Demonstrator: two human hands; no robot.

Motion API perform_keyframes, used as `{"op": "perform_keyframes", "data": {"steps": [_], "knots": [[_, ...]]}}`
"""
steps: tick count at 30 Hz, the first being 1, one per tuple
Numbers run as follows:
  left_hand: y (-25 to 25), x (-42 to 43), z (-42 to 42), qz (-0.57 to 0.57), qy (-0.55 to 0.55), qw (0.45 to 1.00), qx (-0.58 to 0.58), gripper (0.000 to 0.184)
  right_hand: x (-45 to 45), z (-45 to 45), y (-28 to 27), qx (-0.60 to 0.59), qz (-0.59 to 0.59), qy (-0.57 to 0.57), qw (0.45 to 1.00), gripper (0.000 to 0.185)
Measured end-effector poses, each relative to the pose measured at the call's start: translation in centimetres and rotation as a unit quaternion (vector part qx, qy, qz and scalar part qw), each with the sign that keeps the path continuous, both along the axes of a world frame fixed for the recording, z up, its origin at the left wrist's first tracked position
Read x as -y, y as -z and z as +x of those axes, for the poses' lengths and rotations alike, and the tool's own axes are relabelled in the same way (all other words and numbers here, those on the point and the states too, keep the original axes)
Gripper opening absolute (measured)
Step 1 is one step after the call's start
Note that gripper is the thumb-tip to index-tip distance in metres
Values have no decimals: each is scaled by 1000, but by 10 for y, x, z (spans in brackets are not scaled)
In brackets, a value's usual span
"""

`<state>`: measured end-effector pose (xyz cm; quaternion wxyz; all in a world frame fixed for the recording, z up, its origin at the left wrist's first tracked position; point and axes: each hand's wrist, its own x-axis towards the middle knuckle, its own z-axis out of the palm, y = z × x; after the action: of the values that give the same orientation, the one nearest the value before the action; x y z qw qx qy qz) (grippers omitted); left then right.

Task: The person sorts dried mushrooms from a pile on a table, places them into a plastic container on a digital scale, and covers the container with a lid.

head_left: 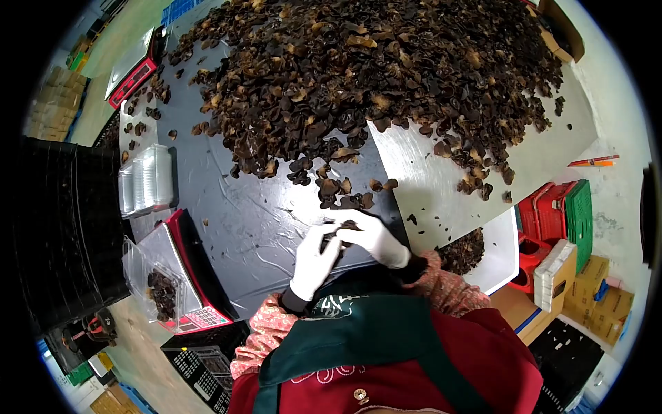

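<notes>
Far L is a tall black stack [72, 221]. Next, up top, is a red & white scale [132, 69], & below it a pile of clear boxes [146, 181]. Lower down, a clear tray [181, 286] w/ dark bits in it sits on a 2nd scale [178, 228]. Then comes the table w/ a shiny dark sheet [241, 228]. Low in the mid., the L hand [314, 261], in a white glove, has bent fingers close by the other hand; can't tell if they pinch. The R hand [376, 240], also in a white glove, has its fingers bent in on a dark curly bit [350, 225]. More bits lie just past the hands, & a big brown heap [372, 76] fills the far side. To the R, by the sleeve, is a white tub [507, 248] w/ bits in it, then red baskets [545, 210], a green basket [579, 221] & brown boxes [600, 303].
</notes>
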<state>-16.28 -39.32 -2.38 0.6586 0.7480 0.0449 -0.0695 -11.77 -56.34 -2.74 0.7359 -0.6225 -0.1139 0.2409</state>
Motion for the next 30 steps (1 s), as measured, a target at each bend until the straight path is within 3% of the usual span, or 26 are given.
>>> {"op": "perform_keyframes", "data": {"steps": [1, 2, 3, 4, 6, 8, 10, 12, 13, 14, 15, 18, 20, 21, 22, 23, 24, 26, 28, 29, 30], "knots": [[1, -3, 0, 19, 82, 996, 5, 26, 12, 2, -5, 84, -66, 2, 994, 29], [-2, -6, 0, 1, 118, 993, -32, 29, 34, 4, -19, -42, -114, -41, 992, 26], [-6, -6, 5, -34, 71, 996, -35, 28, 63, 1, -17, -143, -94, -70, 983, 24], [-8, -6, 11, -68, 26, 997, -39, 27, 96, -4, -29, 11, -190, -83, 978, 22], [12, -24, 30, 123, -29, 992, -1, 21, 161, -15, -39, 86, -365, -151, 915, 22], [26, -25, 57, 252, -42, 947, 197, 24, 205, -34, -45, 119, -516, -184, 828, 31], [13, -7, 75, 299, -47, 944, 131, 31, 206, -41, -50, 218, -567, -99, 788, 35], [38, 1, 89, 406, -8, 899, 166, 37, 179, -26, -48, 202, -502, 2, 841, 30], [43, 3, 90, 432, 2, 886, 167, 36, 158, -13, -53, 281, -463, 7, 841, 27], [44, 5, 91, 459, 12, 873, 167, 35, 136, -2, -58, 164, -437, 52, 883, 29], [43, 5, 87, 437, 11, 884, 166, 35, 125, 8, -23, 315, -397, 94, 857, 27], [36, -13, 74, 329, -16, 936, 125, 28, 69, 51, -5, 261, -389, 141, 872, 27], [43, -30, 64, 267, -80, 954, 108, 23, 37, 87, 39, 436, -368, 236, 787, 30], [47, -37, 61, 152, -104, 982, 42, 21, 25, 103, 50, 525, -342, 284, 726, 30], [43, -43, 60, 34, -128, 991, -25, 20, 13, 108, 29, 439, -372, 233, 784, 27], [36, -51, 60, 48, -108, 992, -45, 19, 5, 119, 42, 423, -397, 203, 788, 24], [20, -49, 60, -88, -134, 986, -41, 27, -2, 129, 47, 408, -422, 173, 791, 21], [16, -59, 62, -146, -137, 979, -46, 29, -4, 135, 53, 385, -419, 160, 807, 16], [27, -74, 64, -231, -120, 965, -13, 30, 3, 128, 32, 337, -314, 164, 872, 14], [34, -79, 64, -281, -138, 949, -18, 29, 9, 117, 15, 211, -138, 189, 949, 9], [28, -79, 67, -330, -155, 931, -22, 28, 20, 116, 22, 184, -123, 174, 959, 10]]}}
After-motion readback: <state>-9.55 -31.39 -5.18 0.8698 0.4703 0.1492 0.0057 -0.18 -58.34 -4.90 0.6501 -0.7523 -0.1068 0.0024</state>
